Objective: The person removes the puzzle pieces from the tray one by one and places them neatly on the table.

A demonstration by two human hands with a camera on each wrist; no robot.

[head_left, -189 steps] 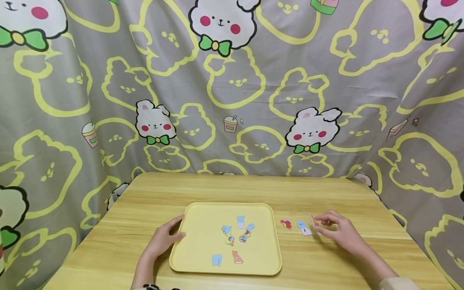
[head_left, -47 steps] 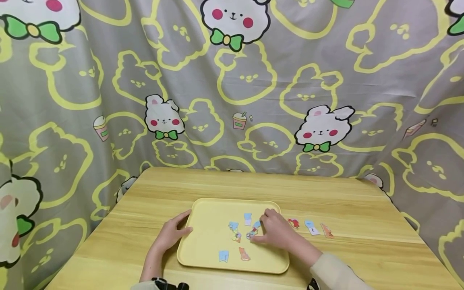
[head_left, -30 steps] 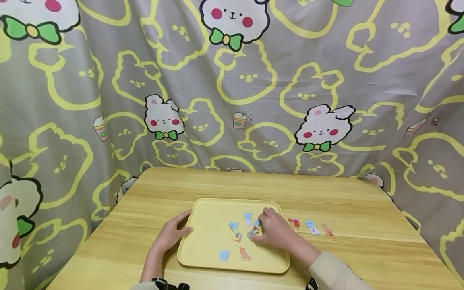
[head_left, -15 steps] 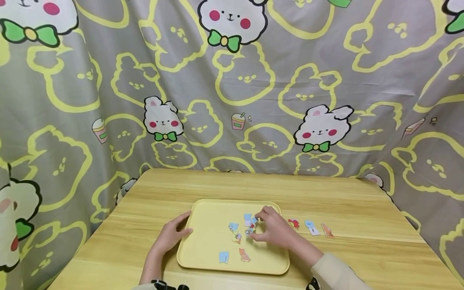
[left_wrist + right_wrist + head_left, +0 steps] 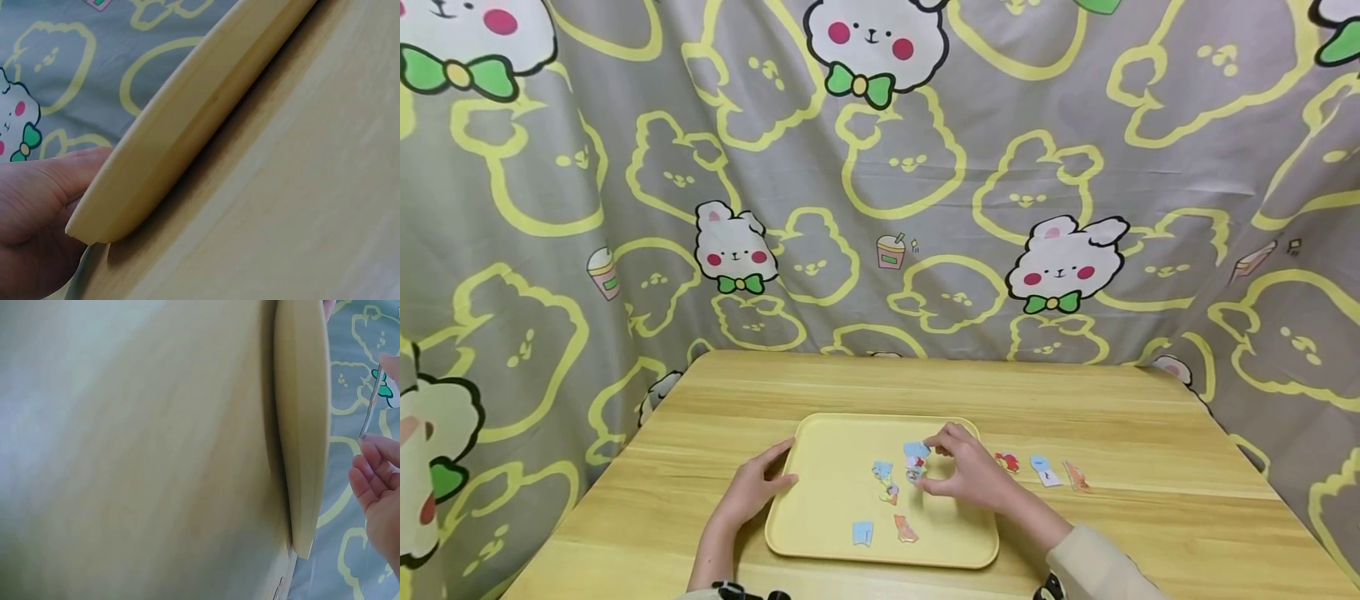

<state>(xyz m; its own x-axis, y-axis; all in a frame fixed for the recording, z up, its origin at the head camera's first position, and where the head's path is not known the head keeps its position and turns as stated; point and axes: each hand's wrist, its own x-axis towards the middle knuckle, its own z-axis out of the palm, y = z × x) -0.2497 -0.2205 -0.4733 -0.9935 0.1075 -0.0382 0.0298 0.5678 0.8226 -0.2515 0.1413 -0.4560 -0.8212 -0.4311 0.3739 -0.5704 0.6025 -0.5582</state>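
My right hand (image 5: 973,475) is over the right part of the yellow tray (image 5: 820,533), pinching a colourful jigsaw puzzle piece (image 5: 914,473) between thumb and fingertips. Seen edge-on in the right wrist view, the puzzle piece (image 5: 373,403) is a thin strip. In the head view it overlaps a blue-and-white puzzle piece (image 5: 913,448). Just left of these lies another colourful piece (image 5: 886,483). Nearer the front of the tray are a blue piece (image 5: 862,533) and an orange one (image 5: 906,528). At the tray's left rim rests my left hand (image 5: 752,487), its thumb over the edge.
On the wooden table (image 5: 1135,533), right of the tray, lie a red piece (image 5: 1007,462), a blue-and-white piece (image 5: 1045,471) and an orange piece (image 5: 1078,477). A grey patterned curtain (image 5: 925,325) hangs behind the table and along both sides.
Earlier, my right hand put an orange piece down on the table at the right. It then moved onto the tray, took hold of a colourful piece and shifted it left to the blue-and-white one.
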